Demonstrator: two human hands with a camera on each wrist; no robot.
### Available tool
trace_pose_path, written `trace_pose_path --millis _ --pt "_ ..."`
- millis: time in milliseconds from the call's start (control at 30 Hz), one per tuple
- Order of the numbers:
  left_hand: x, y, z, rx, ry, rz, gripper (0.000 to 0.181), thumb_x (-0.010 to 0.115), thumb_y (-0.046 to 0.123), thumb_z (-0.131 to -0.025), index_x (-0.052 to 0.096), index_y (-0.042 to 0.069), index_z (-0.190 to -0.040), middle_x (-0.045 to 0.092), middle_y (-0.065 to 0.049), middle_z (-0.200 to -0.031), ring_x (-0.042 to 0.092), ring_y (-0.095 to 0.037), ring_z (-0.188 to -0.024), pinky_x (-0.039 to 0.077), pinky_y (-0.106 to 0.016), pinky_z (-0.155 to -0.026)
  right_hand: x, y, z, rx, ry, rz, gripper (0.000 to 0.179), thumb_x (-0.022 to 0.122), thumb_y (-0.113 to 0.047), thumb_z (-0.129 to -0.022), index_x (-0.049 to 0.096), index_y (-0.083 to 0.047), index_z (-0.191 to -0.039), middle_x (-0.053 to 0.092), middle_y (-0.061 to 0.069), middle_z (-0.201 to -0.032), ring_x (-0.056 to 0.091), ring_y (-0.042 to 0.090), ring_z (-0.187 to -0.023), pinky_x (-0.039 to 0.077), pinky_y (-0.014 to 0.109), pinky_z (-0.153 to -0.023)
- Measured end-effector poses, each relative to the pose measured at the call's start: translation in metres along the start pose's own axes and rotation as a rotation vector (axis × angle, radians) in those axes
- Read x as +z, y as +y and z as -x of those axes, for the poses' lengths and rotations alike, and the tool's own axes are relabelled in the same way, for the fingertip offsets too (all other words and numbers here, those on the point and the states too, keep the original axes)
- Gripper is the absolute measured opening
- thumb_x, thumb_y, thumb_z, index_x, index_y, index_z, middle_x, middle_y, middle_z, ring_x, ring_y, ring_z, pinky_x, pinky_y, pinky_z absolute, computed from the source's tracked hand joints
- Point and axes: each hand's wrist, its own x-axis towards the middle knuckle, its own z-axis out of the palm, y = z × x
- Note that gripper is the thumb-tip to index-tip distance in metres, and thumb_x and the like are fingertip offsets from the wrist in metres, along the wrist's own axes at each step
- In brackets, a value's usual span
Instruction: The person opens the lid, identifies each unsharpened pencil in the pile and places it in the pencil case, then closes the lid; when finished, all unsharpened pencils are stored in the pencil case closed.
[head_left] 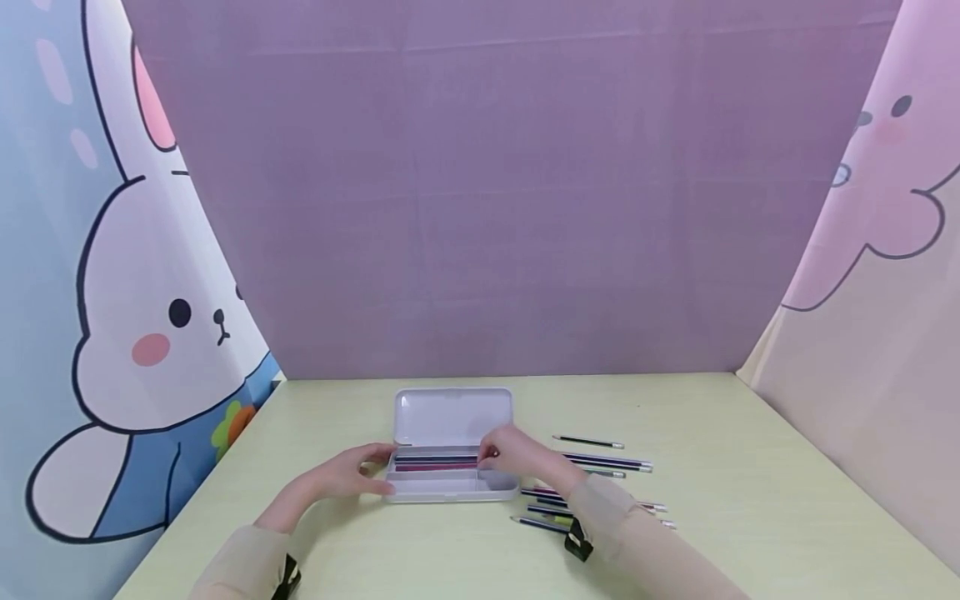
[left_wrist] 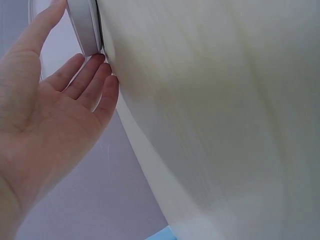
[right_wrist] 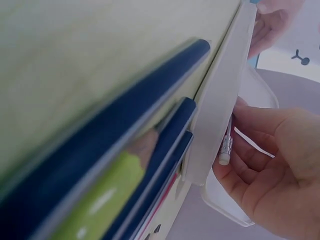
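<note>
- Head view, far left: a curtain [head_left: 157,367] printed with a white rabbit, beside the purple backdrop [head_left: 525,208] at the table's far edge.
- Left hand [head_left: 345,473]: loosely open, thumb at the near left corner of the pencil case and fingers at its far left corner, touching it without wrapping round it.
- Pencil case [head_left: 435,497]: lying open on the table [head_left: 750,508], its white lid [head_left: 453,417] spread to the far side; dark and red pencils [head_left: 431,459] lie lengthwise in the tray.
- Right hand [head_left: 517,454]: thumb and fingers closed in a pinch on a pencil with a white eraser [right_wrist: 226,149], at the case's right end.
- Right of the case: loose pencils [head_left: 611,462], mostly dark, one yellow-green [right_wrist: 100,195], partly hidden by the right forearm.
</note>
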Motion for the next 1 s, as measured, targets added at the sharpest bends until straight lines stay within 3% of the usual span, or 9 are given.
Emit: trace_pose_path --millis 367,1000 --pt "-0.001 -0.001 0.001 0.023 -0.001 0.007 0.073 0.074 0.031 -0.080 0.043 -0.002 -0.136 0.048 -0.023 -0.135 0.047 -0.040 -0.121 0.042 -0.055 -0.099 0.000 -0.007 -0.009 0.056 0.009 0.065 0.007 0.068 -0.009 -0.085 0.070 -0.005 -0.079 0.065 0.000 -0.074 0.046 0.005 -0.064 0.042 0.018 -0.060" --pt "-0.001 -0.001 0.000 0.014 -0.002 0.004 0.074 0.074 0.033 -0.079 0.042 -0.001 -0.137 0.049 -0.022 -0.135 0.047 -0.039 -0.120 0.042 -0.055 -0.099 0.004 -0.006 -0.015 0.130 0.041 0.196 0.010 0.074 -0.014 -0.080 0.069 -0.012 -0.072 0.062 -0.005 -0.071 0.050 0.005 -0.065 0.044 0.019 -0.059"
